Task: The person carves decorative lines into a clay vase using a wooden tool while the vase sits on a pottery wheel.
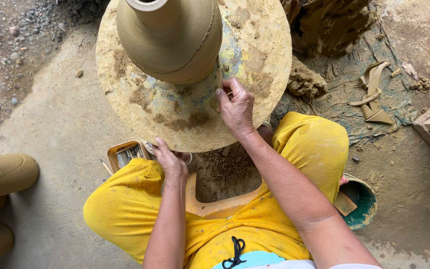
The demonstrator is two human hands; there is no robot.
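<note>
Head view: right hand (236,107) pinches a thin tool against the base of the tall tan unfired clay vessel (170,40), which stands on the round clay-smeared wheel disc (125,104). Left hand (170,160) curls on the disc's near rim. Trimming appears in hand; continuing likely calls for steady disc rotation.

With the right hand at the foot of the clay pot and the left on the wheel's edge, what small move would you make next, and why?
Probably nudge the wheel a little with the left hand. The right hand holds a thin tool against the pot at its base, and only that one spot is within its reach; turning would bring fresh clay to it.
</note>
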